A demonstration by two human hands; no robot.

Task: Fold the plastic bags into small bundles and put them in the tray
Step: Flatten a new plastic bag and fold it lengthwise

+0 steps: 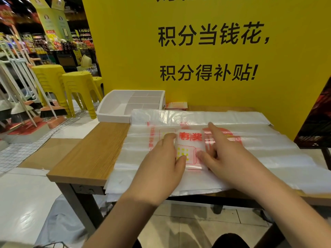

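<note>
A small folded bag bundle (190, 140), white with red print, lies on top of a wide stack of flat clear plastic bags (250, 145) on the wooden table (89, 149). My left hand (161, 158) grips the bundle's left edge between thumb and fingers. My right hand (225, 151) presses on its right side with a straight index finger and the thumb on the lower corner. The white divided tray (107, 108) stands at the table's far left corner, its visible compartments holding nothing. Another folded bundle (176, 105) lies just right of the tray.
A yellow sign board (215, 51) rises directly behind the table. A dark panel (315, 122) leans at the right edge. Yellow stools (78, 86) and brooms (26, 108) stand on the floor to the left. Bare wood shows on the table's left part.
</note>
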